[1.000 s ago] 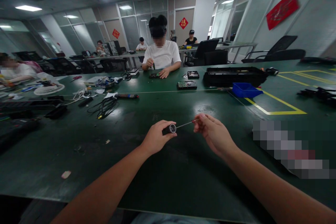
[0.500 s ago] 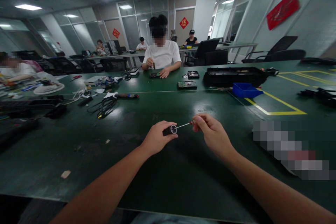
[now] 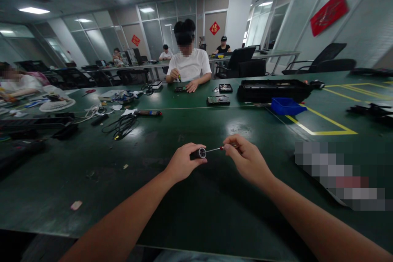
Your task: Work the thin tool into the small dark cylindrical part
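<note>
Between the thumb and fingers of my left hand (image 3: 181, 160) is a short black cylinder (image 3: 202, 153) with a pale ring at its open end, turned toward the right. My right hand (image 3: 245, 154) pinches the handle of a thin screwdriver (image 3: 221, 147), which has a red collar. Its metal shaft runs leftward, and the tip reaches the cylinder's open end; whether it touches anything inside cannot be made out. Both hands are held above the green table (image 3: 184, 217).
Ahead lie a circuit-board drive (image 3: 218, 100), a blue tray (image 3: 287, 106) and a long black housing (image 3: 274, 90). A corded tool (image 3: 149, 113) with coiled black cable is left of centre. Across the table a person in a white shirt (image 3: 190, 65) works on a small device. A blurred-out object (image 3: 337, 180) lies right.
The fingers of my right hand have shifted slightly around the screwdriver handle, and its shaft lies a little flatter. My left hand keeps the cylinder in nearly the same spot.
</note>
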The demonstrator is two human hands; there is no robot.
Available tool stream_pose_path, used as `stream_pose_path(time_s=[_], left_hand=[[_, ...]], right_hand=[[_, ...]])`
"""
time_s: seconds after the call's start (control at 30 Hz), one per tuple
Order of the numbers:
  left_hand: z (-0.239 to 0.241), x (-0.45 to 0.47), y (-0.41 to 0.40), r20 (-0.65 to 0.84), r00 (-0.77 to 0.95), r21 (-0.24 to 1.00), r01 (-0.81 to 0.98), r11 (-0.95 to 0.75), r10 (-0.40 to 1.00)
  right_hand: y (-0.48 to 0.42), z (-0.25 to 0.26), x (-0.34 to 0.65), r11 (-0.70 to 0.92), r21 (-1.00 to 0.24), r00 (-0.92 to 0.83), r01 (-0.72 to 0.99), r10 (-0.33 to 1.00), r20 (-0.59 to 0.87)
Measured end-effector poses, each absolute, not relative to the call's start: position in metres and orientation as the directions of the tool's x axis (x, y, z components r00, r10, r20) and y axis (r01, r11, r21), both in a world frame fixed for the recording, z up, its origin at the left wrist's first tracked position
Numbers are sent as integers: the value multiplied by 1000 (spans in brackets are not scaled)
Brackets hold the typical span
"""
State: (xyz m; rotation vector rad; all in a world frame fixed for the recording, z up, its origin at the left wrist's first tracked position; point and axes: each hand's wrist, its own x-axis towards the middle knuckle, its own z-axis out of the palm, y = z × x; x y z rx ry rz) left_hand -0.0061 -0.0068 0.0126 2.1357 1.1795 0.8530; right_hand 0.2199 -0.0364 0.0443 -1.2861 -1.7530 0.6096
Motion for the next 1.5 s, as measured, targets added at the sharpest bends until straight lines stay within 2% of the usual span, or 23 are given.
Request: stream_pose_path(time_s=[0.27,0.5,0.73,0.93,1.13,1.3,1.4,1.5], left_hand=[[14,-6,-9,240,419,729,518,-448,876],[14,-5,-7,232,431,724,522,-451,872],[14,-6,-8,247,420,728,514,-454,873],[15,-5,-8,249,428,734,502,-458,869],[15,-6,-8,224,439,720,527,-451,870],[13,-7,-8,237,430,718,527,-455,871],[13,-7,-7,237,427,716,530,-454,873],[14,-7,-7,233,430,717,530,-453,872]], right_hand=[[-35,43,220,304,-775,-89,554,947,308],[-33,39,220,310,-830,-122,463,950,287],[-33,41,218,248,-815,-83,523,967,242],[-32,38,217,291,-850,-46,440,952,302],[-32,38,220,247,-821,-58,515,965,255],[-34,36,219,273,-866,-75,418,961,267],[-33,36,219,264,-862,-118,432,965,236],[-32,37,218,237,-891,-62,387,971,232]])
